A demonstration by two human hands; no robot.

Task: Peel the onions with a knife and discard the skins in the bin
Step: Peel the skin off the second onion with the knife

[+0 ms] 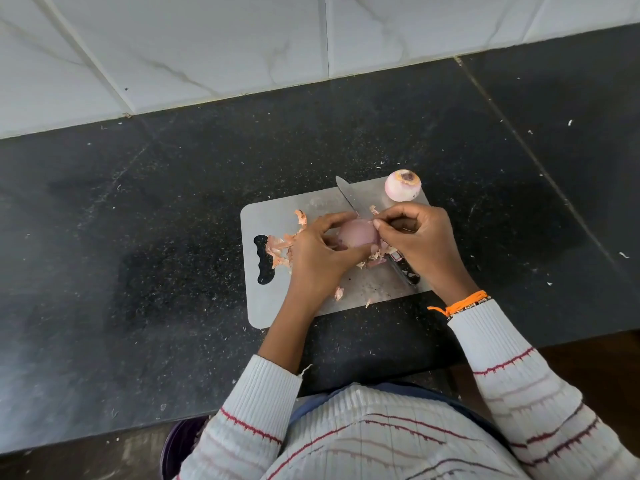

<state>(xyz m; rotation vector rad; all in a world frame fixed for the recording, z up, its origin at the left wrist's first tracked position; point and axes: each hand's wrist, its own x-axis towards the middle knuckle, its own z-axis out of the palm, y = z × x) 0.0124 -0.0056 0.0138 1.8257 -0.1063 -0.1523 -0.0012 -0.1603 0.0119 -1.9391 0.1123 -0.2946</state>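
A pale pink onion sits over the grey cutting board, held from the left by my left hand. My right hand pinches a strip of skin at the onion's right end. The knife lies flat on the board under my right hand, its blade pointing away and its black handle towards me. A second, peeled onion rests at the board's far right corner. Loose skins lie on the board left of my hand and under the held onion.
The board lies on a dark speckled stone counter backed by white marble tiles. A dark purple bin shows below the counter's front edge at my left side. Small scraps dot the counter.
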